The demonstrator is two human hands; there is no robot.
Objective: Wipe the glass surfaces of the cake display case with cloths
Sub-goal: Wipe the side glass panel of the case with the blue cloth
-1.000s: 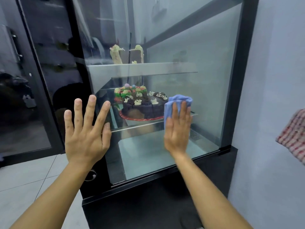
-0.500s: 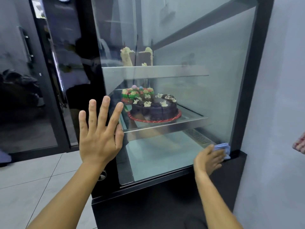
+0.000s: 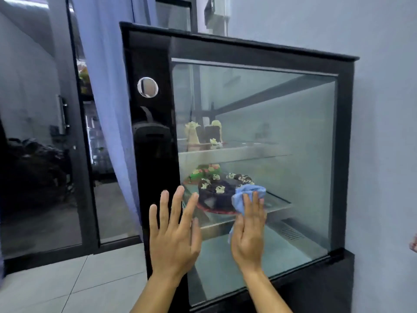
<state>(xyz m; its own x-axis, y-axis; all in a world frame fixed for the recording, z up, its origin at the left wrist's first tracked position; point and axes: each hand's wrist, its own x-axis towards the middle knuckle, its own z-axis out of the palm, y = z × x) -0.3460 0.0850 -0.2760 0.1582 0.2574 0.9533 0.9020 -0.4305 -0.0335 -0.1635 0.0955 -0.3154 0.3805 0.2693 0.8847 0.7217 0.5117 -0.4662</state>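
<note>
Half a second before, our right hand (image 3: 248,231) had been down at the lower right corner of the glass pane (image 3: 282,123), the blue cloth (image 3: 247,195) bunched under the fingers; now it had swept back up and left, to the middle of the frame's lower half, in front of the dark chocolate cake (image 3: 222,195). The palm lay flat with the fingers straight, so the grip was not clenched: the hand pinned the cloth against the glass by pressing, with blue folds showing above the fingertips and a corner hanging at the left of the palm. Our left hand (image 3: 173,233) had stayed spread and empty at the pane's left edge, over the black frame (image 3: 153,154) of the display case, fingers splayed, apparently bracing. The view had also pulled back, so the whole side pane showed up to its top bar. We judged that the lower band of this pane had been covered by a back-and-forth stroke, while the upper part, level with the cake slices (image 3: 203,132) on the higher shelf, looked unreached and probably came next.
</note>
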